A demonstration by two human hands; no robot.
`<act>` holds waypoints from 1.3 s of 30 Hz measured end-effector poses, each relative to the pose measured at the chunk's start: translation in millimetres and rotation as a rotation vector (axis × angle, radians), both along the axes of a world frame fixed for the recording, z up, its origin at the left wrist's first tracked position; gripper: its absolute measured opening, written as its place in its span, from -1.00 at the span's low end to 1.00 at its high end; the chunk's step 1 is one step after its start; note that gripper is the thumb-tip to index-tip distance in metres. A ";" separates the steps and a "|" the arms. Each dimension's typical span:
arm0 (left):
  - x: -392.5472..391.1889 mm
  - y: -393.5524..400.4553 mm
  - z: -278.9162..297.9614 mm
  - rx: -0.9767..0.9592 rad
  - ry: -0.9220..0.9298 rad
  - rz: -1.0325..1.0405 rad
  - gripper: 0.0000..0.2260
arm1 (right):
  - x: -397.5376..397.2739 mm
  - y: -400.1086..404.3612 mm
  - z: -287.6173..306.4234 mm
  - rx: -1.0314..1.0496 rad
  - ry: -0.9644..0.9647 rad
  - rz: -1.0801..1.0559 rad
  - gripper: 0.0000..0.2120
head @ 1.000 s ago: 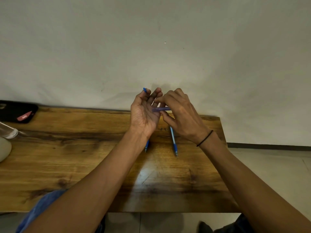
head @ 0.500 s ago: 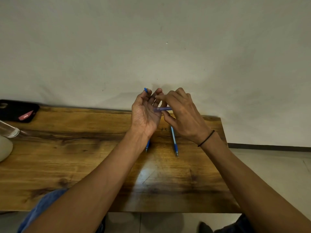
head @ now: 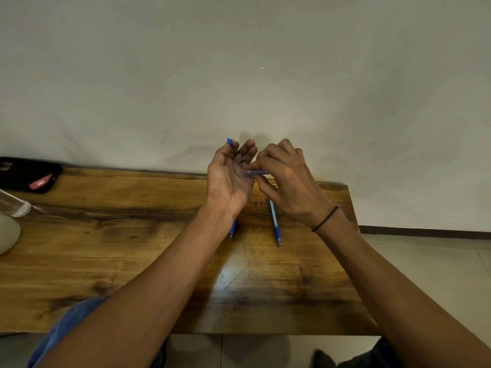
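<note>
Both hands are raised over the far edge of a wooden table (head: 132,248). My left hand (head: 229,179) has its palm turned toward me and its fingers pointing up. A blue pen end (head: 229,142) sticks out by its thumb, and a blue pen tip (head: 232,233) shows below its wrist. They look like one pen held behind the hand. My right hand (head: 289,187) pinches a short translucent blue pen barrel (head: 255,173) level, with its left end at my left palm. Another blue pen (head: 275,224) lies on the table under my right hand.
A black phone case (head: 26,173) with a red label lies at the table's far left. A clear bottle (head: 14,207) and a white rounded object (head: 6,235) are at the left edge. A wall runs right behind the table, and there is floor to the right.
</note>
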State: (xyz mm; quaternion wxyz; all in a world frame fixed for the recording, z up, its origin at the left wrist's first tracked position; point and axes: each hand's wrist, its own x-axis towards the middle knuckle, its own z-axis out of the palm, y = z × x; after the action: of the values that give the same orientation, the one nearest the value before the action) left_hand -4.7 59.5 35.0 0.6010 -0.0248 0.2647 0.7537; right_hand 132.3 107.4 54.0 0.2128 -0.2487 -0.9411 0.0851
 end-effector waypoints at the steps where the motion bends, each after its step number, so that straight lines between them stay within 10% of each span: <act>1: -0.5 0.0 0.6 -0.007 0.007 0.003 -0.80 | 0.4 0.4 -2.0 -0.016 0.006 -0.008 -0.81; 23: -15.4 -6.2 -17.3 -0.373 0.029 0.245 -0.79 | 11.7 6.8 -6.2 -0.248 0.294 -0.116 -0.86; 34: -9.1 -6.5 -9.9 -0.194 1.023 0.241 -0.84 | 15.5 11.4 -8.0 -0.233 0.310 -0.192 -0.88; 39: -6.2 -5.1 -11.3 -0.135 1.040 0.202 -0.86 | 16.2 12.9 -10.5 -0.225 0.325 -0.201 -0.88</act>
State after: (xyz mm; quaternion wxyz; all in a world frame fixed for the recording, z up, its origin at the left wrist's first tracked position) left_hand -10.8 54.3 23.7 0.3122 0.2880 0.5719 0.7018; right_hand 148.5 120.3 43.5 0.3401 -0.3462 -0.8495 0.2071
